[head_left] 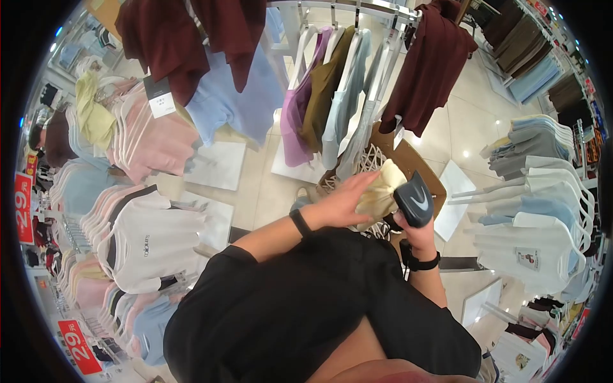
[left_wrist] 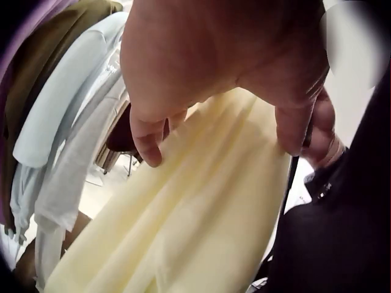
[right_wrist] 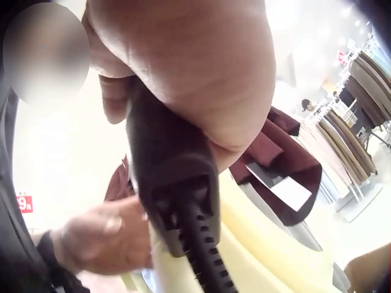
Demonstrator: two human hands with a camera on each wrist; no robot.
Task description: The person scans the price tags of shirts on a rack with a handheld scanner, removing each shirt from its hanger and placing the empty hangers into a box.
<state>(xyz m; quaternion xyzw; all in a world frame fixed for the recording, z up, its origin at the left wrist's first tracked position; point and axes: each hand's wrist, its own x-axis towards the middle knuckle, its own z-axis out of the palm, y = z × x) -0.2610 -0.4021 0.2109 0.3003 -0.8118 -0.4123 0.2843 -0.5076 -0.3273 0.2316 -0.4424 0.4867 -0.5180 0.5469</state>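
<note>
Left hand (right_wrist: 104,238) blurred in right wrist view, cardboard box (head_left: 416,156) partly hidden behind yellow garment (head_left: 375,199), tag (head_left: 162,103) print too small

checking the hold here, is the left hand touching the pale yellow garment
Touching. The left wrist view shows the left hand gripping the pale yellow garment, its gathered cloth running up into the grasp.

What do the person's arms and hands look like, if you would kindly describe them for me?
The left hand and right hand are ungloved. A black band circles each wrist: the left band and the right band. The black sleeves look loose, stop short of the forearms, and show no visible markings.
</note>
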